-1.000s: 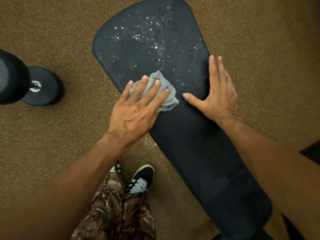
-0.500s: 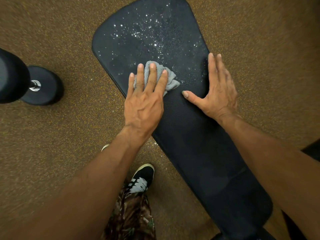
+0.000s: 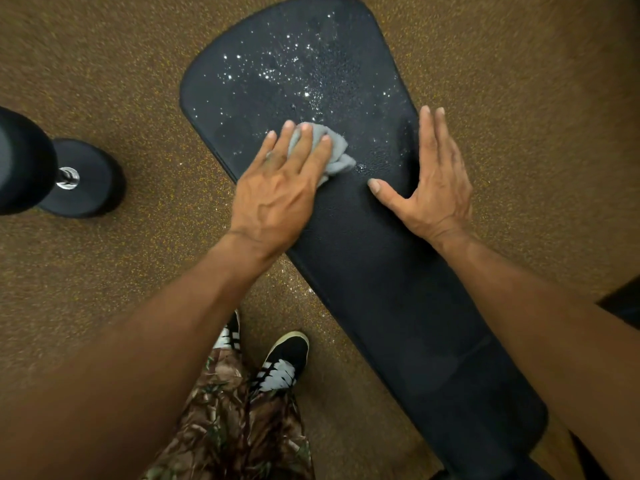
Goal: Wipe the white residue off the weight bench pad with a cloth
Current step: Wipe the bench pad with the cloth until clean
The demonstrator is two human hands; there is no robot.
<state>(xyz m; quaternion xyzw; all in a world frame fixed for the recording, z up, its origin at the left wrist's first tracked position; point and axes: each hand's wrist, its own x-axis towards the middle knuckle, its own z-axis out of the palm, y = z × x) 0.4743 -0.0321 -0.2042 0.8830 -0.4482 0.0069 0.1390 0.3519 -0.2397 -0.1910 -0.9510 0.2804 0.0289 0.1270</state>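
Note:
A long black bench pad (image 3: 381,278) runs from the top centre down to the lower right. White specks of residue (image 3: 294,67) cover its wide far end. My left hand (image 3: 277,188) presses flat on a crumpled grey cloth (image 3: 337,152) on the pad, just below the specks. Part of the cloth is hidden under my fingers. My right hand (image 3: 429,181) lies flat on the pad's right edge, fingers together, thumb spread toward the cloth, holding nothing.
A black dumbbell (image 3: 52,174) lies on the speckled brown floor (image 3: 104,81) at the left. My feet in black and white shoes (image 3: 280,362) stand beside the pad's left edge. Some white specks lie on the floor under my left wrist.
My left hand slid the cloth up and leftward along the pad toward the residue, with its fingers turning from rightward to more upright. My right hand stayed in place.

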